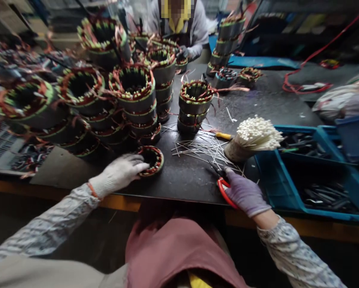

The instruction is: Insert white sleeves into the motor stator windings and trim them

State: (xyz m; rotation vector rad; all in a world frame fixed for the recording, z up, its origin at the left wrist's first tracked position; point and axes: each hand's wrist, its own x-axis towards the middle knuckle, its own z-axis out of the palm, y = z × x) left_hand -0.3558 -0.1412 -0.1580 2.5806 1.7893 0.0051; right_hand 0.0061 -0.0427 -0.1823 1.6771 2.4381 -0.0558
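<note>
My left hand (pixel 123 172), in a white knit glove, grips the rim of a wound motor stator (pixel 159 162) lying on the dark table, its thumb side reaching over the opening. My right hand (pixel 247 191), in a purple glove, is closed on a pair of red-handled scissors (pixel 223 187), with the dark blades pointing up and left. Just beyond the blades, thin white sticks or ties (pixel 197 149) lie scattered. Behind the right hand stands a holder packed with white-tipped sticks (pixel 259 132).
Stacks of stators (pixel 134 96) crowd the left, and a shorter stack (pixel 194 104) stands mid-table. A yellow-handled tool (pixel 223 136) lies near the sticks. Blue bins (pixel 296 196) with dark pieces flank the right. Across the table sits a co-worker (pixel 194 24); another person's sleeve (pixel 335 100) shows at right.
</note>
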